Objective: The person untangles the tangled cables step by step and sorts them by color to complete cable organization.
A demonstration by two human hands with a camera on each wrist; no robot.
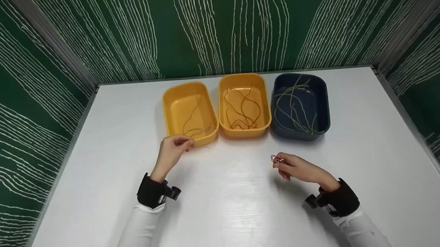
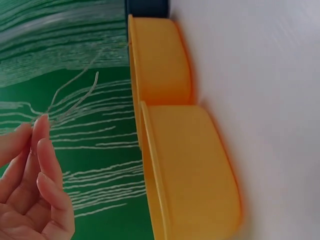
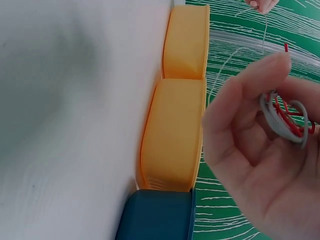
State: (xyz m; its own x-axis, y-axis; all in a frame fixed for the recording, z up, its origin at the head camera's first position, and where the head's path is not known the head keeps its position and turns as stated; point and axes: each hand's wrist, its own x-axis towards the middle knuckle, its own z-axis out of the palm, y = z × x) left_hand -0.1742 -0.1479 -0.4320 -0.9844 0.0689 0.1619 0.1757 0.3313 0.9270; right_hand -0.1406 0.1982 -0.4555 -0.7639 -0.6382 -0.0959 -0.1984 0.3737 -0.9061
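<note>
Over the near rim of the left yellow bin [image 1: 169,117], my left hand [image 1: 171,153] pinches a thin, pale wire [image 2: 95,81] between thumb and index finger. Its loose ends stick out past the fingertips in the left wrist view. A few thin wires lie inside that bin. My right hand [image 1: 299,167] is above the table, in front of the dark blue bin [image 1: 297,134]. Its curled fingers hold a small looped bundle of red and grey wires [image 3: 280,125], partly hidden by the fingers in the head view.
Between the other two bins stands a middle yellow bin [image 1: 243,133] with several orange-looking wires in it. Yellowish wires [image 1: 292,111] lie in the dark blue bin, one reaching over its back rim. The white table [image 1: 232,206] ends at green, white-streaked walls [image 1: 233,31].
</note>
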